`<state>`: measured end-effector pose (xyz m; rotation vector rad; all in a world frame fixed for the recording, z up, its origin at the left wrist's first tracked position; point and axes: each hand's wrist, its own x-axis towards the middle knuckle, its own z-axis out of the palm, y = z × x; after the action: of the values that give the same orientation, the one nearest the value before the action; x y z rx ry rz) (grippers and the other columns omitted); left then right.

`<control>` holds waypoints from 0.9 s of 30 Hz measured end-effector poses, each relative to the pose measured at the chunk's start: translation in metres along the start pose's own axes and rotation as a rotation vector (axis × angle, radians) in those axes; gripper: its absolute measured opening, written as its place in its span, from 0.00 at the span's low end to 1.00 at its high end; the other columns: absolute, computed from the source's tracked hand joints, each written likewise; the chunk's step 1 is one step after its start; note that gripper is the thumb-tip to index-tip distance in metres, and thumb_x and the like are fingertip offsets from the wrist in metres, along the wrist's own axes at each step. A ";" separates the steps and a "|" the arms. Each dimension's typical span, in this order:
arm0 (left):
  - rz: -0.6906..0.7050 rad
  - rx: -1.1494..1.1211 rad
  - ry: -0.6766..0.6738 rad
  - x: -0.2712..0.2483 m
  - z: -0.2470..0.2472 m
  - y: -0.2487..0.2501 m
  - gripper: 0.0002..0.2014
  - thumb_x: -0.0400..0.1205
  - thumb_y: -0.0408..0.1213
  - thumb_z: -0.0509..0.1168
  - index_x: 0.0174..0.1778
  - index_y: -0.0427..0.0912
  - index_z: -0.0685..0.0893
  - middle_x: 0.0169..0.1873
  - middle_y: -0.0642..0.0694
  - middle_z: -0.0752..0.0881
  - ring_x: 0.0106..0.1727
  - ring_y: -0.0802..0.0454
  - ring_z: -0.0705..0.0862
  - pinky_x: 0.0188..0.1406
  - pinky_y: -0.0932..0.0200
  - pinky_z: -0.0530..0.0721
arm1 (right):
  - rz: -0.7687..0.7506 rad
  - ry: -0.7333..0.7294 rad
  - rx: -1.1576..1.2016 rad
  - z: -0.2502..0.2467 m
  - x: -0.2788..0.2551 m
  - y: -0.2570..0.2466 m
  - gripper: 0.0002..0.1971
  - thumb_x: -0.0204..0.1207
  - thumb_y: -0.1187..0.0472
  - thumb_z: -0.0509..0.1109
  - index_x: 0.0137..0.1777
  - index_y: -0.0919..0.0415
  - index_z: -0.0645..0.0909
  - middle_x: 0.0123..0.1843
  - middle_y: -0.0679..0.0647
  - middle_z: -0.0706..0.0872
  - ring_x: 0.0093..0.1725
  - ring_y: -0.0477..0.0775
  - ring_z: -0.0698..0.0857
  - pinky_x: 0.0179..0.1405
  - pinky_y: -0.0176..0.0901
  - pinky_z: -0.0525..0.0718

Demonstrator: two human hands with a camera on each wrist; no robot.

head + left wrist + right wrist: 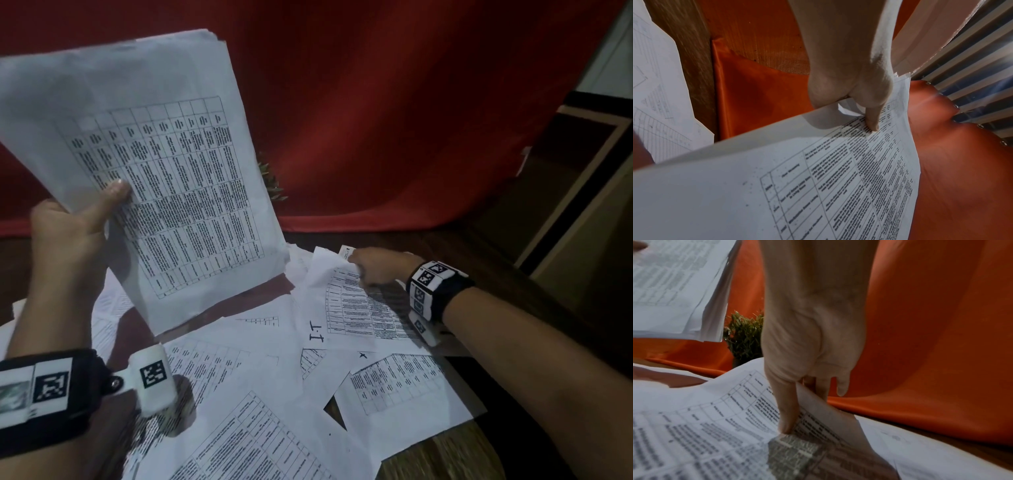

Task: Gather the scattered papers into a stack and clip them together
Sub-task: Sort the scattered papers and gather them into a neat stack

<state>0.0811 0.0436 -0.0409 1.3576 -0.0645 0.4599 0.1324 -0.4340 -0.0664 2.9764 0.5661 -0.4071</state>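
My left hand [73,222] holds a stack of printed sheets [161,164] upright above the table, thumb [872,120] pressed on the top page [818,186] and fingers hidden behind. My right hand [376,267] pinches the far edge of a loose table-printed sheet [356,308] lying at the table's right. Its thumb [787,410] lies on top and the fingers curl under the lifted edge [818,410]. Several more printed sheets [257,394] lie scattered over the table. I see no clip.
A red cloth [376,102] hangs behind the wooden table [445,455] and drapes onto its far edge. A small green plant [744,335] stands at the back, partly hidden by the held stack. A wooden frame [582,192] is at the right.
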 end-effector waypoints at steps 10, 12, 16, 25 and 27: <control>0.141 0.051 0.130 -0.047 0.041 0.038 0.03 0.82 0.46 0.78 0.50 0.59 0.95 0.55 0.53 0.95 0.58 0.52 0.94 0.65 0.36 0.91 | 0.094 0.385 0.201 -0.050 -0.040 0.024 0.06 0.78 0.60 0.77 0.47 0.54 0.82 0.40 0.45 0.87 0.37 0.45 0.85 0.34 0.45 0.74; 0.131 0.048 0.134 -0.048 0.043 0.038 0.02 0.83 0.45 0.77 0.49 0.57 0.95 0.56 0.52 0.95 0.57 0.52 0.94 0.59 0.40 0.94 | 0.115 0.413 0.266 -0.063 -0.051 0.031 0.05 0.79 0.60 0.79 0.53 0.55 0.88 0.45 0.47 0.91 0.38 0.41 0.87 0.36 0.44 0.83; 0.093 0.034 0.122 -0.053 0.053 0.041 0.06 0.84 0.42 0.76 0.45 0.59 0.96 0.49 0.56 0.95 0.50 0.60 0.94 0.49 0.56 0.95 | 0.135 0.496 0.368 -0.087 -0.078 0.039 0.05 0.81 0.60 0.76 0.54 0.58 0.88 0.48 0.53 0.93 0.43 0.50 0.92 0.42 0.46 0.89; 0.130 0.084 0.228 -0.029 0.094 0.040 0.03 0.83 0.38 0.78 0.48 0.47 0.90 0.37 0.60 0.92 0.36 0.70 0.90 0.47 0.63 0.90 | -0.178 0.567 1.267 -0.147 -0.135 0.022 0.22 0.77 0.77 0.74 0.69 0.60 0.82 0.59 0.55 0.94 0.57 0.55 0.94 0.50 0.43 0.93; 0.158 0.118 0.159 -0.029 0.114 0.038 0.04 0.83 0.36 0.78 0.51 0.45 0.91 0.34 0.62 0.92 0.35 0.72 0.89 0.41 0.69 0.89 | -0.208 0.557 1.389 -0.145 -0.127 0.007 0.23 0.77 0.78 0.72 0.71 0.64 0.81 0.61 0.59 0.93 0.57 0.59 0.94 0.51 0.49 0.93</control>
<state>0.0662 -0.0674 0.0108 1.4329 -0.0140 0.7124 0.0560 -0.4658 0.1079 4.4407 0.9061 0.1677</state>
